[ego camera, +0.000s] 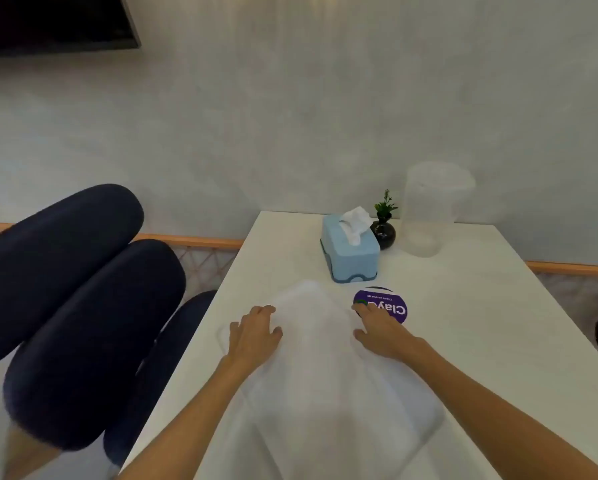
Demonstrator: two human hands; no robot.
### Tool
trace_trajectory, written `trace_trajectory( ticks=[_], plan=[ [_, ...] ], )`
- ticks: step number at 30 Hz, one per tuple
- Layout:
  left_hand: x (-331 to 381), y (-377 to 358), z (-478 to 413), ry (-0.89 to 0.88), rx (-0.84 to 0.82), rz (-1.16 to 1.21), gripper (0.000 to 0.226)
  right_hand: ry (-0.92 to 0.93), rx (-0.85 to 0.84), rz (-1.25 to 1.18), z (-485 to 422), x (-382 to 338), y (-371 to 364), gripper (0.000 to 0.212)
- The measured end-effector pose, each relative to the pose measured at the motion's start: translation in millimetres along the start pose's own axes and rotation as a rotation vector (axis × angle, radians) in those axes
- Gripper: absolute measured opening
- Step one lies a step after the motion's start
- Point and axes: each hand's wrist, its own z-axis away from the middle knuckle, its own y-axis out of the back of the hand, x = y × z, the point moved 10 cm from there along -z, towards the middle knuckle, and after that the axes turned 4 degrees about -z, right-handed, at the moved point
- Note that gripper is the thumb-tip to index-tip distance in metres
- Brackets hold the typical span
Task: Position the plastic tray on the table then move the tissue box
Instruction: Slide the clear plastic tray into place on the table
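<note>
While your left hand [256, 332] and right hand [380, 329] are resting spread fingers on the tray [325, 375] lying on the tabletop [481, 323], it is looking light, stiff and slippery, so grip its side rims.

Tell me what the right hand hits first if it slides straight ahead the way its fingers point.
Probably the round purple sticker: the right hand already has fingertips at its near edge. Depth is unclear.
</note>
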Motion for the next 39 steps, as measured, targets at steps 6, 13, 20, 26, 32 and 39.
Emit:
trace_trajectory(
  ticks=[6, 13, 20, 26, 32, 39],
  plan=[
    [-44.5, -15.8, 22.7, 0.24, 0.033, 0.028, 0.059, -0.066, -0.009, -0.022, -1.9, 13.8, -18.2, 0.05],
    [-79.7, -10.1, 36.3, 0.487, 0.162, 0.261, 0.056, -0.122, 0.076, -0.031, -4.8, 31.0, -18.4, 0.043],
    [-95.8, -18.1, 22.8, 0.552, 0.069, 0.27, 0.058, -0.159, 0.118, -0.121, -3.0, 39.6, -17.2, 0.038],
    [-78.9, -3.3, 0.9, 0.385, 0.159, 0.386, 0.05, -0.188, 0.142, -0.171, 1.6, 45.5, -18.3, 0.026],
    [-88.2, -26.7, 21.4, 0.432, 0.099, 0.357, 0.022, -0.181, 0.163, -0.165, 3.7, 44.5, -20.3, 0.025],
    [-113.5, -18.7, 5.9, 0.357, 0.102, 0.234, 0.014, -0.181, 0.117, -0.215, -0.9, 30.5, -25.3, 0.012]
  ],
)
